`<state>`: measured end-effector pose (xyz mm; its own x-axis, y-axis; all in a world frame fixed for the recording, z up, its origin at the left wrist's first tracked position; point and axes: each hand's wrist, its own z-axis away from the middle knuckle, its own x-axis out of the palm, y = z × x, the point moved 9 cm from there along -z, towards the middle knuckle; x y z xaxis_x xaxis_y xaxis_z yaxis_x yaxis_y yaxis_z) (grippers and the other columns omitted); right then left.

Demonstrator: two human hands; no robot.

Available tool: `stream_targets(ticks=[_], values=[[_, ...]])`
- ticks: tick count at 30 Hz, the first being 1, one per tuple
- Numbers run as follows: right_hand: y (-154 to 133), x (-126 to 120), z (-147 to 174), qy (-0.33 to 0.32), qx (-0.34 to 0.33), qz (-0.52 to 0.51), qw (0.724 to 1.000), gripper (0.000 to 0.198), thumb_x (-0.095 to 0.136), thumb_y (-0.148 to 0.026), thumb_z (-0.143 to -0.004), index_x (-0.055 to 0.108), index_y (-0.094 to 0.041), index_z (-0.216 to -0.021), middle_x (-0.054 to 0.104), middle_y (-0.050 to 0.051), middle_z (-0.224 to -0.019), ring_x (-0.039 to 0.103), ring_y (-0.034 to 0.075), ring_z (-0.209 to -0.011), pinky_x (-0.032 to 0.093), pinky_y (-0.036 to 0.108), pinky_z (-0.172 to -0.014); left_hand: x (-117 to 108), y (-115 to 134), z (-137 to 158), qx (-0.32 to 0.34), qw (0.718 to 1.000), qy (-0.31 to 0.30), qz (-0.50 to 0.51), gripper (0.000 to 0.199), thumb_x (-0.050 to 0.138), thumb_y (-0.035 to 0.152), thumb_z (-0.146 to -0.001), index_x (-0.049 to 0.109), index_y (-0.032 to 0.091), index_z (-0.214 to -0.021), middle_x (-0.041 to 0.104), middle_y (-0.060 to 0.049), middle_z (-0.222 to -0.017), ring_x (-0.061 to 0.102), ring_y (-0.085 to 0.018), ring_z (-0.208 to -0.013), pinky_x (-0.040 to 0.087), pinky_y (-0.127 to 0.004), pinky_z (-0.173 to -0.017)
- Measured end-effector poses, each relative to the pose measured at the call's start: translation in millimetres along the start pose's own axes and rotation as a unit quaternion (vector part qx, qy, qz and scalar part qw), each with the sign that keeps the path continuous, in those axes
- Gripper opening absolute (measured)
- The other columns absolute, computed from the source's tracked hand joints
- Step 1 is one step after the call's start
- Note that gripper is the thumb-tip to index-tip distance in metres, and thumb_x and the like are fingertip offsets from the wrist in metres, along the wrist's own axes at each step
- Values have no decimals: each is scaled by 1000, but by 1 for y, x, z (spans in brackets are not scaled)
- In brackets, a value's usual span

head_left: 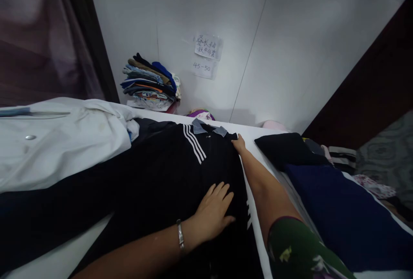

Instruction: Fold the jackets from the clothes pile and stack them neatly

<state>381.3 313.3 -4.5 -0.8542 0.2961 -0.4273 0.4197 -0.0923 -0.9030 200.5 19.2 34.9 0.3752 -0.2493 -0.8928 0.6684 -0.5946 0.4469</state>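
Note:
A black long-sleeved jacket (161,176) with a grey collar and three white stripes on its shoulder lies spread on the white table (250,130). One sleeve stretches out to the left. My left hand (214,212), with a silver bracelet at the wrist, rests palm down on the jacket front, fingers spread. At the far right shoulder of the jacket, my right hand (239,144) pinches the fabric edge near the collar; its fingertips are partly hidden.
White garments (64,137) lie at the left. A stack of folded clothes (150,82) stands against the wall, below handwritten paper signs (206,57). Dark blue folded fabric (342,219) and a black folded garment (284,149) lie on the right. A purple item (201,114) sits behind the table edge.

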Motion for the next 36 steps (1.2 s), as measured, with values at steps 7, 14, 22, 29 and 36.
stream_targets(ticks=[7,14,22,29,36], values=[[-2,21,25,-49,-28,145,988,75,57,-28,-79,26,-15,-146,36,13,-148,35,23,-136,27,35,-111,52,-16,12,-18,1000,-13,-7,68,43,56,-87,36,19,-144,23,-12,-155,11,-28,-144,12,-52,-117],[-2,47,34,-81,-48,240,966,62,53,-34,-86,35,-16,-143,31,16,-151,23,27,-141,9,50,-114,61,-16,15,-17,999,7,-49,68,49,51,-85,37,20,-144,22,-13,-154,12,-31,-143,15,-57,-115],[-18,30,47,-14,-107,317,942,62,44,-45,-91,32,-16,-145,10,14,-157,1,28,-145,1,52,-113,65,-17,15,-13,998,8,-53,68,52,48,-84,34,22,-145,20,-13,-154,9,-31,-143,14,-60,-114],[-9,62,36,-132,-122,367,913,68,39,-52,-92,30,-11,-145,18,15,-155,9,27,-144,5,51,-113,67,-16,15,-13,998,-1,-55,67,47,51,-86,33,21,-145,20,-13,-155,10,-30,-143,14,-60,-114],[-7,60,39,-144,-83,359,918,64,37,-52,-93,32,-14,-145,17,15,-156,11,29,-144,9,53,-112,65,-16,16,-12,999,17,-45,68,41,56,-88,33,22,-145,21,-12,-155,7,-28,-144,8,-57,-116]])
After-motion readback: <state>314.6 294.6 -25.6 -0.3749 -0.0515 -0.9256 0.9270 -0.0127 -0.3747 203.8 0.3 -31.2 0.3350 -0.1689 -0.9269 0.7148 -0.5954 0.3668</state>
